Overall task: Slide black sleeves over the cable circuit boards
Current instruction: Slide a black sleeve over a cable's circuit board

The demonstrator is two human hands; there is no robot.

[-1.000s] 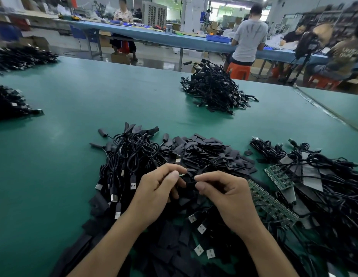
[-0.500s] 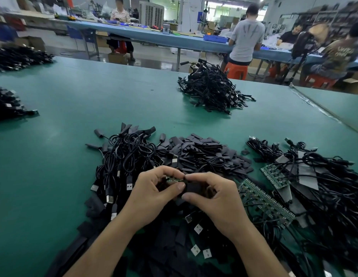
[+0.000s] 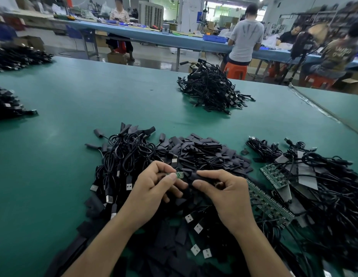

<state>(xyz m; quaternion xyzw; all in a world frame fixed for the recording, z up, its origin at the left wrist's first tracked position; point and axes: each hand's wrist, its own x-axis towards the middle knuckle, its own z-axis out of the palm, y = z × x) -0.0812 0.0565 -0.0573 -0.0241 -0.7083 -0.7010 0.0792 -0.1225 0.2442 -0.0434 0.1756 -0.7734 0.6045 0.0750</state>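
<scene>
My left hand [image 3: 154,188] pinches a small green circuit board [image 3: 179,175] between thumb and fingers, its right end showing. My right hand [image 3: 224,193] pinches a black sleeve [image 3: 196,176] between thumb and forefinger, just right of the board's exposed end. Both hands hover over a heap of loose black sleeves [image 3: 204,150] and black USB cables [image 3: 124,156] on the green table [image 3: 54,156]. Whether the board's tip is inside the sleeve, I cannot tell.
Green circuit board panels [image 3: 274,174] lie among tangled cables [image 3: 324,186] at the right. A finished cable pile [image 3: 212,90] sits farther back, more piles [image 3: 8,104] at the left edge. People work at a blue bench [image 3: 154,35] behind.
My hands have drawn slightly apart, so the green board's end now shows between them. The view has tilted a little.
</scene>
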